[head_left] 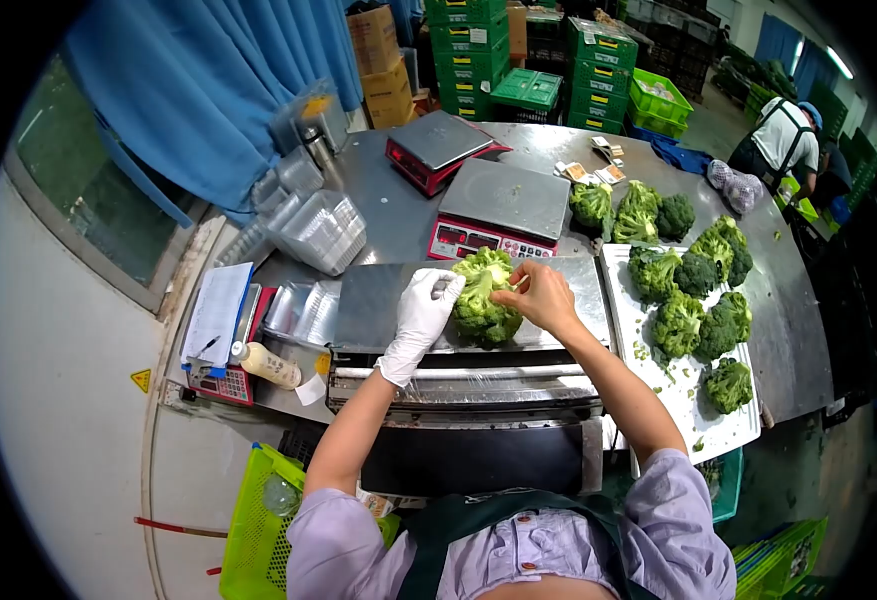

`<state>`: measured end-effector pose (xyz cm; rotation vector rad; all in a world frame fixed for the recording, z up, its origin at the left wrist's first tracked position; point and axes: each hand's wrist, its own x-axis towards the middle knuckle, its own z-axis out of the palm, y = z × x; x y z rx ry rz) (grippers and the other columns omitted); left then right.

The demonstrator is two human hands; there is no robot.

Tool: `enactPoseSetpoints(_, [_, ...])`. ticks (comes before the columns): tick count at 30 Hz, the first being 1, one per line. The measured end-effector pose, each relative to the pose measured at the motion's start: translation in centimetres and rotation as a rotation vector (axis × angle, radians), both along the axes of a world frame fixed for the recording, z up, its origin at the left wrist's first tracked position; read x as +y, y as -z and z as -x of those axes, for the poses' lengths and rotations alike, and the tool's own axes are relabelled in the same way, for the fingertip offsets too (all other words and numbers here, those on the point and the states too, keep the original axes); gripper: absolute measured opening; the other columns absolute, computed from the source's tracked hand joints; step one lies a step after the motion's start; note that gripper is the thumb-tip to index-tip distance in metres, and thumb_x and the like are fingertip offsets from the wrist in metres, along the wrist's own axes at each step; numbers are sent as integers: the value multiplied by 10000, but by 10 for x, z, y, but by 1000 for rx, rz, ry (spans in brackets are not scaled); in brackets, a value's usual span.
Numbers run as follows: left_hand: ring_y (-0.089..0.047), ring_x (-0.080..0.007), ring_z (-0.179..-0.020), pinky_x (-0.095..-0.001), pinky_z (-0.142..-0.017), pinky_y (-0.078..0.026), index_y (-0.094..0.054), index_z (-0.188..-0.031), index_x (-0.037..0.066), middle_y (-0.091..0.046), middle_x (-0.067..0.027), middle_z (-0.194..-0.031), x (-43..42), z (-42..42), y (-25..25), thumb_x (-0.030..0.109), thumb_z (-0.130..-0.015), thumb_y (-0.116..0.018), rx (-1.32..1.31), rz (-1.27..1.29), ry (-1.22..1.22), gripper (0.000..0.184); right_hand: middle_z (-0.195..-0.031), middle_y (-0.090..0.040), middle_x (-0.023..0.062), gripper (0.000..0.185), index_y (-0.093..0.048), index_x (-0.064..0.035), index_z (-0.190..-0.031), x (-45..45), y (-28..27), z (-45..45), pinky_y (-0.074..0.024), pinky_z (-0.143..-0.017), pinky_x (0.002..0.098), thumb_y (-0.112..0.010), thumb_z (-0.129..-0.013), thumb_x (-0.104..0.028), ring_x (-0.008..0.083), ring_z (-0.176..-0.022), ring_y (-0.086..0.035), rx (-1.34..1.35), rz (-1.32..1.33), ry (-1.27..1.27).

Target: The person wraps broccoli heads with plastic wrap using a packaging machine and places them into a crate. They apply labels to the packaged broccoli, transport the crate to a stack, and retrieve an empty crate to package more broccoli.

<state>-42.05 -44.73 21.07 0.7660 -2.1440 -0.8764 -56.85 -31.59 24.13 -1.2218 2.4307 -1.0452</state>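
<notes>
A head of broccoli [480, 312] lies on the metal plate of a film-wrapping machine [378, 300], its cut stem turned up toward me. My left hand [424, 312] wears a white glove. Its fingers are pinched together at the broccoli's left edge, and what they hold, if anything, cannot be made out. From the other side, my bare right hand [546, 298] has thumb and forefinger closed at the stem. Clear film shows along the roller [458, 373] at the machine's front.
Several more broccoli heads sit on a white tray [648, 345] at the right. Behind the machine stand two red scales [503, 205] [438, 150]. Clear plastic trays [323, 230], a bottle [266, 365] and a clipboard [220, 315] are at the left. Another person [783, 140] bends over at the far right.
</notes>
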Motion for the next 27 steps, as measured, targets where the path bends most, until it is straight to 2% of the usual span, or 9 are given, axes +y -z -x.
enactPoseSetpoints(7, [-612, -176, -719, -272, -663, -488, -626, -916, 46, -593, -72, -959, 1, -11, -9, 310, -801, -664, 34, -17, 75, 289, -662, -654, 87, 363, -628, -34, -804, 19, 1, 2, -467, -537, 324, -761, -685, -351, 190, -597, -631, -15, 45, -36])
enactPoseSetpoints(9, [-611, -167, -724, -269, -663, -488, -626, -926, 56, -587, -62, -986, 2, -18, -11, 276, -802, -665, 45, 169, 104, 256, -667, -657, 84, 339, -622, -28, -811, 28, -3, 1, -468, -534, 314, -756, -695, -317, 192, -593, -634, -14, 15, -53])
enactPoseSetpoints(11, [-610, -156, -730, -263, -649, -490, -628, -934, 69, -583, -58, -1006, 4, -27, -17, 233, -798, -667, 23, 142, 99, 216, -689, -657, 93, 294, -607, -48, -819, 38, -1, 3, -465, -554, 375, -722, -717, -298, 273, -643, -631, 47, -19, -130])
enactPoseSetpoints(13, [-607, -142, -742, -256, -633, -493, -628, -920, 72, -587, -54, -997, 0, -40, -19, 194, -787, -670, 39, 23, 156, 185, -698, -647, 90, 229, -599, -68, -842, 52, 4, 5, -476, -550, 395, -710, -712, -221, 287, -662, -622, 190, 15, -294])
enactPoseSetpoints(16, [-610, -178, -775, -286, -650, -498, -632, -913, 104, -605, -31, -996, -17, -75, -16, 115, -737, -657, -132, 397, 479, 178, -796, -606, 80, 241, -559, -83, -925, 81, 16, 12, -496, -544, 389, -660, -718, -154, 255, -788, -593, 614, -105, -639])
enactPoseSetpoints(19, [-583, -169, -778, -310, -615, -478, -616, -979, 159, -584, -7, -1075, -30, -108, -14, 151, -761, -610, -571, 931, 871, 218, -1102, -549, 90, 331, -573, -104, -1080, 104, 23, 12, -518, -555, 312, -569, -751, -140, 217, -867, -552, 983, -167, -867])
enactPoseSetpoints(20, [-562, -157, -733, -294, -564, -455, -610, -1000, 163, -572, 1, -1095, -32, -115, -7, 170, -777, -569, -581, 1065, 899, 226, -1189, -505, 83, 373, -573, -108, -1126, 109, 29, 12, -507, -543, 273, -559, -755, -134, 193, -893, -532, 1011, -168, -934])
enactPoseSetpoints(25, [-556, -170, -705, -320, -549, -473, -621, -941, 138, -583, -9, -922, -31, -121, 16, 158, -764, -569, -531, 1006, 867, 185, -1225, -531, 20, 231, -656, -71, -955, 110, 48, 15, -483, -607, 269, -573, -759, -161, 168, -851, -508, 1009, -131, -1039])
enactPoseSetpoints(27, [-559, -176, -704, -332, -552, -480, -623, -933, 136, -581, -16, -892, -31, -121, 18, 155, -766, -579, -471, 951, 863, 174, -1244, -521, 12, 225, -663, -140, -971, 119, 59, 20, -513, -689, 282, -550, -778, -160, 178, -884, -513, 814, -157, -935])
